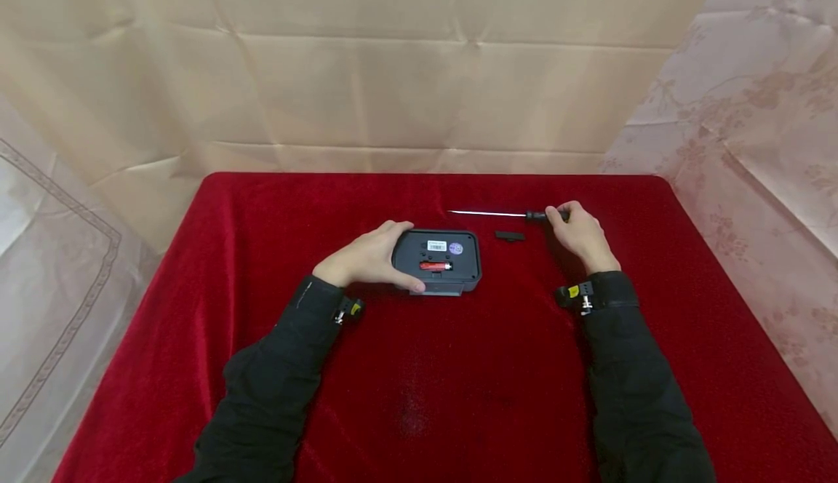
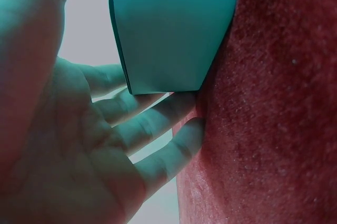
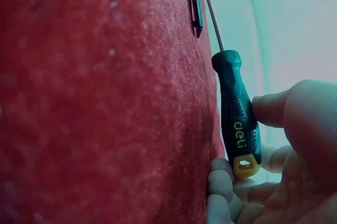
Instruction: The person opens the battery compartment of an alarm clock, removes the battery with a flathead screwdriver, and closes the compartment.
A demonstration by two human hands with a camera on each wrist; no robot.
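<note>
A dark grey clock case (image 1: 437,261) is lying back-up near the middle of the red velvet cloth (image 1: 419,396), showing a white barcode label (image 1: 436,246), a round purple sticker (image 1: 455,249) and a red battery (image 1: 435,266) in its compartment. The left hand (image 1: 368,259) is lying against the case's left side, its straight fingers (image 2: 158,116) touching the edge and the thumb reaching along the near edge. Just right of the case, a small black cover piece (image 1: 510,236) is lying on the cloth. Beyond that piece, the right hand (image 1: 579,234) is pinching the black-and-green handle of a Deli screwdriver (image 3: 238,119), whose thin shaft is pointing left, behind the case. The 2 hands are sitting well apart.
</note>
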